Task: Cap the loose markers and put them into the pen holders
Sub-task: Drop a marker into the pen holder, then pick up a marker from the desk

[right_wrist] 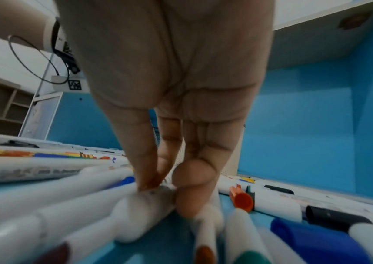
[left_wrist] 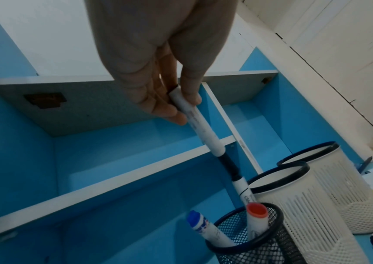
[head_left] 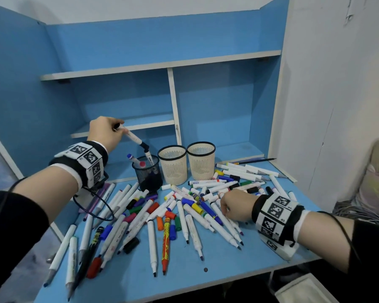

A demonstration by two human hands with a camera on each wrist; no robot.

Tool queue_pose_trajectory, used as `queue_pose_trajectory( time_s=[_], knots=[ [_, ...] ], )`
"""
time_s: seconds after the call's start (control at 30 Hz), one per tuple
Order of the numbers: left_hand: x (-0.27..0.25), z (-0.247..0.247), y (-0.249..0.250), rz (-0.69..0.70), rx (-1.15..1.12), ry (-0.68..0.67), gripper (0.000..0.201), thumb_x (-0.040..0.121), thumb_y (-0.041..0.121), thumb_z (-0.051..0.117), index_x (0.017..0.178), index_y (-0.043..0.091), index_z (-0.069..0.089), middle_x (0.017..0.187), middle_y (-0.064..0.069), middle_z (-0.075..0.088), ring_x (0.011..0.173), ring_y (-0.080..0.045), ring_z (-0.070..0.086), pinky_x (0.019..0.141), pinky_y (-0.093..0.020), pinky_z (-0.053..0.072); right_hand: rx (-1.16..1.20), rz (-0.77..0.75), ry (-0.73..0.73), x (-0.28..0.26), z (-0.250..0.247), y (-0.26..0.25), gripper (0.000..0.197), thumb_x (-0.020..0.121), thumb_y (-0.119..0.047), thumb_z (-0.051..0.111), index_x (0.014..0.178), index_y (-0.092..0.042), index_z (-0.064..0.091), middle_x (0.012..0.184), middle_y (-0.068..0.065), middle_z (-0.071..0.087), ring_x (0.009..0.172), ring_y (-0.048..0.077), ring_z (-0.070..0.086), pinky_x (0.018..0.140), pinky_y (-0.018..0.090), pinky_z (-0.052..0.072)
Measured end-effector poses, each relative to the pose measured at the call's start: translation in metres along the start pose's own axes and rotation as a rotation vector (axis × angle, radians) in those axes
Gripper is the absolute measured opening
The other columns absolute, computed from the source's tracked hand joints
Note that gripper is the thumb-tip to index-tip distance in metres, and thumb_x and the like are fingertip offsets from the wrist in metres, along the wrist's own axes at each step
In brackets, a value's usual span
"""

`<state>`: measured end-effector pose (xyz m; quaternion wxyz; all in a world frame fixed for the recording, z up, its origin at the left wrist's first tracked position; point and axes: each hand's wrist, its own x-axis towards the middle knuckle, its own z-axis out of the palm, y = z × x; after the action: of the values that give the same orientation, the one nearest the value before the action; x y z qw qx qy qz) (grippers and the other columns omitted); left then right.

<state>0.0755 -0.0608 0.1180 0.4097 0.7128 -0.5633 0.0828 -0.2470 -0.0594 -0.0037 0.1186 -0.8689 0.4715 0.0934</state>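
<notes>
My left hand (head_left: 118, 128) (left_wrist: 182, 109) is raised over the black mesh holder (head_left: 149, 176) (left_wrist: 260, 250) and pinches the top of a white marker (head_left: 131, 136) (left_wrist: 200, 131). Its black-capped end points down and meets a marker standing in that holder. A blue-capped and a red-capped marker also stand there. Two cream holders (head_left: 172, 166) (head_left: 201, 161) stand to the right of it. My right hand (head_left: 224, 209) (right_wrist: 163, 189) is down in the pile of loose markers (head_left: 184, 206), thumb and fingers pinching the end of a white marker (right_wrist: 140, 205) lying on the desk.
Capped and uncapped markers and loose caps cover most of the blue desk (head_left: 228, 270) from left to right. A pencil (head_left: 256, 160) lies at the back right. Blue shelves (head_left: 153, 125) rise behind the holders. The desk's front edge is close.
</notes>
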Motion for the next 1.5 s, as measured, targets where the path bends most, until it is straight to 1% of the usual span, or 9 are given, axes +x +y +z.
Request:
queue_pose_trajectory(
  time_s=[0.13,0.23,0.4,0.53,0.77,0.97,1.23,1.33,1.5],
  knots=[
    [0.005,0.008,-0.001,0.031,0.004,0.005,0.032,0.091,0.018,0.059,0.12,0.005,0.063,0.105,-0.017,0.068,0.097,-0.028,0.061,0.084,-0.024,0.042,-0.138,0.034,-0.086,0.008,-0.004,-0.007,0.013,0.091,-0.008,0.05,0.088,-0.001,0.06,0.087,0.015,0.062,0.074,0.022,0.049,0.058,0.027,0.038],
    [0.009,0.011,-0.002,0.066,-0.024,0.06,0.033,0.092,0.015,0.055,0.123,0.006,0.06,0.099,-0.015,0.069,0.093,-0.026,0.062,0.083,-0.021,0.04,-0.212,0.044,-0.117,0.009,-0.01,-0.01,0.011,0.087,-0.012,0.059,0.095,-0.006,0.054,0.07,0.004,0.042,0.078,0.022,0.046,0.048,0.021,0.03],
    [0.015,0.021,-0.013,0.048,0.002,-0.035,0.034,0.092,0.011,0.052,0.125,0.014,0.06,0.093,-0.012,0.068,0.06,-0.021,0.053,0.069,-0.025,0.043,-0.081,0.119,-0.128,0.01,-0.017,-0.009,0.031,0.079,-0.003,0.063,0.104,-0.006,0.046,0.077,0.005,0.044,0.071,0.019,0.045,0.049,0.024,0.033],
    [0.012,0.04,-0.026,0.0,0.014,-0.155,0.035,0.087,0.006,0.059,0.121,0.013,0.061,0.097,-0.014,0.068,0.079,-0.027,0.063,0.073,-0.026,0.045,0.117,0.118,-0.014,0.007,-0.027,-0.006,0.043,0.084,-0.012,0.061,0.123,0.002,0.05,0.108,0.017,0.063,0.079,0.019,0.049,0.058,0.024,0.039],
    [0.002,0.067,-0.029,-0.016,0.13,-0.269,0.014,0.079,0.009,0.072,0.092,0.004,0.073,0.094,-0.011,0.072,0.086,-0.023,0.064,0.079,-0.024,0.046,0.517,-0.004,0.251,-0.006,-0.031,-0.004,0.042,0.081,-0.015,0.068,0.12,-0.019,0.053,0.083,-0.006,0.06,0.068,0.005,0.053,0.062,0.015,0.042],
    [-0.001,0.075,-0.036,-0.023,0.192,-0.353,0.013,0.082,0.01,0.069,0.093,0.012,0.074,0.096,-0.006,0.072,0.091,-0.022,0.065,0.08,-0.029,0.05,0.713,-0.044,0.366,-0.019,-0.026,-0.005,0.041,0.079,-0.016,0.073,0.115,-0.023,0.055,0.084,-0.002,0.064,0.074,0.014,0.06,0.08,0.031,0.05],
    [-0.029,0.043,-0.014,0.129,0.067,-0.343,0.015,0.081,0.011,0.07,0.095,0.015,0.071,0.092,-0.001,0.069,0.085,-0.016,0.061,0.077,-0.023,0.045,1.105,-0.07,0.486,-0.037,-0.02,0.009,0.038,0.075,-0.003,0.075,0.106,-0.019,0.061,0.077,0.007,0.065,0.066,0.014,0.062,0.074,0.03,0.054],
    [-0.06,0.027,-0.005,0.227,0.149,-0.588,0.017,0.08,0.013,0.071,0.097,0.016,0.07,0.085,0.007,0.065,0.08,-0.008,0.06,0.064,-0.005,0.039,1.217,-0.076,0.521,-0.05,-0.017,0.016,0.036,0.076,0.003,0.072,0.104,-0.018,0.062,0.081,0.015,0.068,0.066,0.019,0.064,0.068,0.026,0.053],
    [-0.101,0.03,-0.017,0.266,0.472,-1.086,0.031,0.079,0.017,0.072,0.109,0.015,0.067,0.085,0.008,0.064,0.073,-0.003,0.051,0.056,-0.001,0.034,1.372,-0.083,0.621,-0.06,-0.012,0.016,0.034,0.078,0.01,0.066,0.099,-0.016,0.061,0.066,0.004,0.07,0.057,0.011,0.064,0.055,0.015,0.05]
  ],
)
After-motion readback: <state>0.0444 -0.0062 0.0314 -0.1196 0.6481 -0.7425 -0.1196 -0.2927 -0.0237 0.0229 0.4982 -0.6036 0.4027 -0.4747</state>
